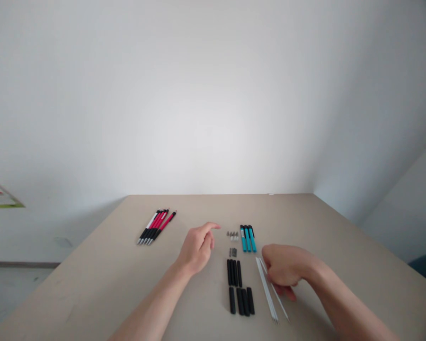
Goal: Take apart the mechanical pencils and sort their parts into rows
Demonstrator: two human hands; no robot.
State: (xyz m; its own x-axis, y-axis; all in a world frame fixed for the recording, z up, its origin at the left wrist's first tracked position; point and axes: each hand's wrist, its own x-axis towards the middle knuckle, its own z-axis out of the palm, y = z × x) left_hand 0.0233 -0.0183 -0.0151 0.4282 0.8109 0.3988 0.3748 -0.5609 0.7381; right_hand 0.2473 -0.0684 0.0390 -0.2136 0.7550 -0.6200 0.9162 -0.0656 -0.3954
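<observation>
My left hand (198,247) hovers over the middle of the table, index finger stretched out and the others loosely curled, with nothing seen in it. It is near the small metal pen tips (232,234) and a few small springs (233,252). My right hand (286,266) is closed on a thin white pen refill (279,301), which lies at a slant beside a bundle of refills (267,293); its fingertips are partly hidden. Several black grips (234,273) and black tubes (242,301) lie in two rows left of the refills. Blue pen barrels (248,238) with black clips lie behind.
Several pens (156,227) with red or white barrels and black grips lie together at the left back of the beige table (102,284). A white wall (213,118) stands behind the table's far edge. A small white object (270,194) is at that edge.
</observation>
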